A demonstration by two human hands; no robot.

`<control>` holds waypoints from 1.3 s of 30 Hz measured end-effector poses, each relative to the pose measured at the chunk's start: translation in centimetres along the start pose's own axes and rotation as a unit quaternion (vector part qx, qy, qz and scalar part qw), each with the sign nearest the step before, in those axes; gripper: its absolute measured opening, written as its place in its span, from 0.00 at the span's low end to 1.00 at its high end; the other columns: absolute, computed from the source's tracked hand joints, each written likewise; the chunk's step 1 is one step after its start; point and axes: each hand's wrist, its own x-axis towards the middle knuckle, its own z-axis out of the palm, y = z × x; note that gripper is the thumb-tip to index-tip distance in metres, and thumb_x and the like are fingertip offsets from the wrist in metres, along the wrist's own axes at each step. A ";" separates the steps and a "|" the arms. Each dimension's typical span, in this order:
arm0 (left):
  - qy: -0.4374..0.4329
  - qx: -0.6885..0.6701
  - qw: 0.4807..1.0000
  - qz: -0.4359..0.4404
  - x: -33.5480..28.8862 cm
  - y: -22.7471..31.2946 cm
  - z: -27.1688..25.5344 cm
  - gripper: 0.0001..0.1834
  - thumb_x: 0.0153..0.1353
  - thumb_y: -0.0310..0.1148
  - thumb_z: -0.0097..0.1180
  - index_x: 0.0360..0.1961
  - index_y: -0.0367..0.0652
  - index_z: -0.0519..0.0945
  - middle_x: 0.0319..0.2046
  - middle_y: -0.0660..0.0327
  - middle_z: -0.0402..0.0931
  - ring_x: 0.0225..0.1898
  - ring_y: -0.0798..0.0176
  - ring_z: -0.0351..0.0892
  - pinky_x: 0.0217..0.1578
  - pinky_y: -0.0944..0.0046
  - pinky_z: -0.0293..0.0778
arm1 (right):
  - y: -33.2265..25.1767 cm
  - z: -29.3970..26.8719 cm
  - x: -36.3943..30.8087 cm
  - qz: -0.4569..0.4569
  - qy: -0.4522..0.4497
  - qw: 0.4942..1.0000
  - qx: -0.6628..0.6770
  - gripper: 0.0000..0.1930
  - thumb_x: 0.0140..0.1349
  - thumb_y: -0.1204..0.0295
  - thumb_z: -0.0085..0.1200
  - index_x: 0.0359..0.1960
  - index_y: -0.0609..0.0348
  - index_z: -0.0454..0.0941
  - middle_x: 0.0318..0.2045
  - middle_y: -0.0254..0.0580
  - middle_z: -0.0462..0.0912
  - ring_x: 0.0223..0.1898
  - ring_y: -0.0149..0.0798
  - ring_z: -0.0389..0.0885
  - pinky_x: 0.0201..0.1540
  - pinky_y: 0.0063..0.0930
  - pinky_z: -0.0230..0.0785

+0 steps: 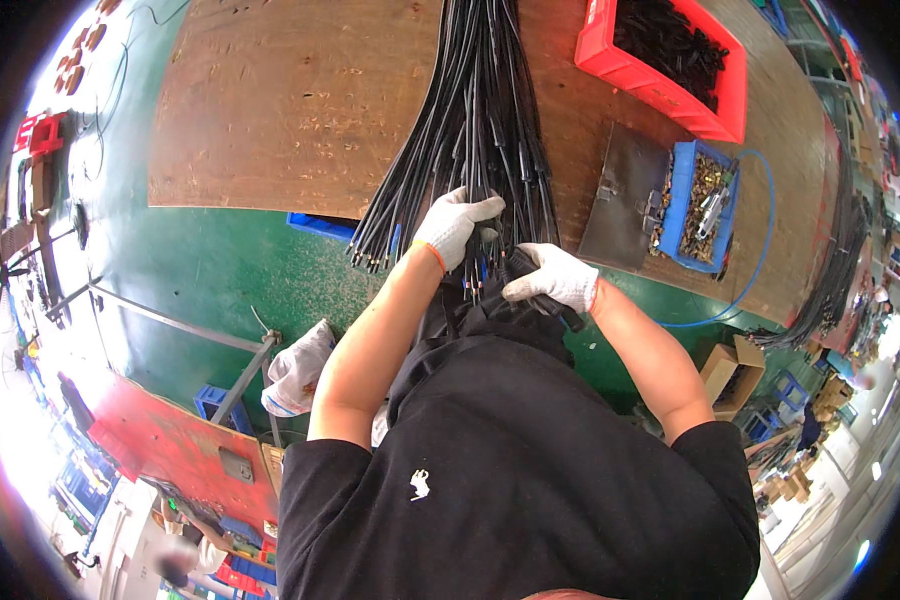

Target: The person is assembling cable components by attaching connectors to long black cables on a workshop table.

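The white-gloved left hand (pixel 456 228) lies over the near end of a fanned bundle of thin black cables (pixel 475 110), its thumb pointing across toward the right hand; its other fingertips are mostly hidden among the strands, so I cannot tell whether they clamp any. The white-gloved right hand (pixel 562 280), just beside it and slightly nearer the body, has thumb and fingers closed on a clump of slim black pieces (pixel 517 264), whose shape is hard to make out against the black shirt (pixel 560 450). Between the two hands, small metallic cable tips show, too tiny to tell their form. Beyond the fingers the bundle runs over a brown wooden tabletop (pixel 280 110) until the upper edge of view cuts it off. Farther out past the right fingers stands a red plastic crate (pixel 660 100) of tangled black parts; nearer, to their right, a blue plastic tray (pixel 682 198) holds small brass-coloured pieces, partly covered by a silvery metal tool (pixel 712 212).
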 end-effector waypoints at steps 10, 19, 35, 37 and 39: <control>0.039 0.028 0.999 -0.019 -0.4 0.9 -1.9 0.11 0.68 0.37 0.68 0.45 0.43 0.83 0.34 0.64 0.84 0.27 0.70 0.80 0.27 0.69 0.77 | -1.1 0.9 3.3 0.013 0.031 0.999 0.022 0.22 0.56 0.76 0.74 0.51 0.68 0.81 0.42 0.39 0.87 0.41 0.31 0.85 0.47 0.30 0.81; 0.010 0.036 0.999 -0.009 0.4 0.5 -3.0 0.11 0.68 0.37 0.67 0.42 0.40 0.85 0.36 0.62 0.86 0.34 0.68 0.84 0.33 0.66 0.78 | -2.5 2.8 4.8 0.031 0.089 0.995 0.014 0.21 0.58 0.77 0.71 0.53 0.69 0.82 0.44 0.40 0.88 0.43 0.31 0.85 0.53 0.30 0.79; 0.009 0.039 0.999 0.007 -2.8 3.8 -4.1 0.14 0.72 0.43 0.64 0.38 0.43 0.81 0.29 0.66 0.79 0.26 0.71 0.76 0.27 0.69 0.73 | -10.7 -5.8 12.4 -0.098 0.223 0.960 0.136 0.14 0.63 0.61 0.74 0.37 0.52 0.80 0.25 0.30 0.80 0.17 0.25 0.72 0.18 0.25 0.65; 0.003 0.021 1.000 0.001 -2.4 3.5 -4.4 0.14 0.72 0.43 0.64 0.37 0.43 0.81 0.28 0.66 0.79 0.26 0.71 0.75 0.27 0.69 0.73 | -9.7 -7.7 12.0 -0.070 0.132 0.969 0.198 0.14 0.68 0.57 0.68 0.36 0.51 0.79 0.20 0.31 0.79 0.13 0.26 0.71 0.14 0.22 0.63; -0.015 -0.011 1.000 -0.015 -2.3 3.2 -4.5 0.15 0.72 0.44 0.65 0.39 0.42 0.81 0.31 0.64 0.81 0.28 0.70 0.78 0.28 0.68 0.75 | -9.4 -7.5 10.5 -0.027 0.068 0.973 0.220 0.16 0.73 0.55 0.61 0.36 0.54 0.79 0.15 0.31 0.75 0.10 0.27 0.70 0.15 0.22 0.67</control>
